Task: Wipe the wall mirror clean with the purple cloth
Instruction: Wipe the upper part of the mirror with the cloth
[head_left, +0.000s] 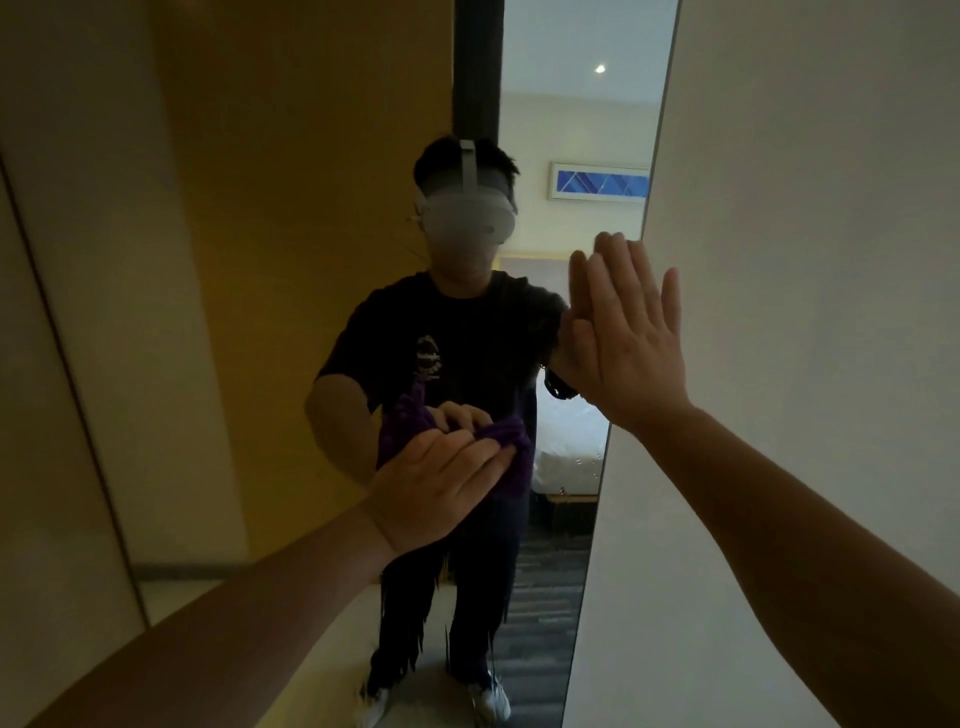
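A tall wall mirror fills the middle of the head view and reflects a standing person and the room behind. My left hand presses a crumpled purple cloth against the glass at about chest height of the reflection; the cloth shows mostly past my fingers and in the reflection. My right hand lies flat with fingers straight and apart, against the mirror's right edge where it meets the wall, higher than the left hand. It holds nothing.
A plain white wall borders the mirror on the right. A pale panel with a dark seam runs along the left. The reflection shows a bed, a framed picture, a ceiling light and dark flooring.
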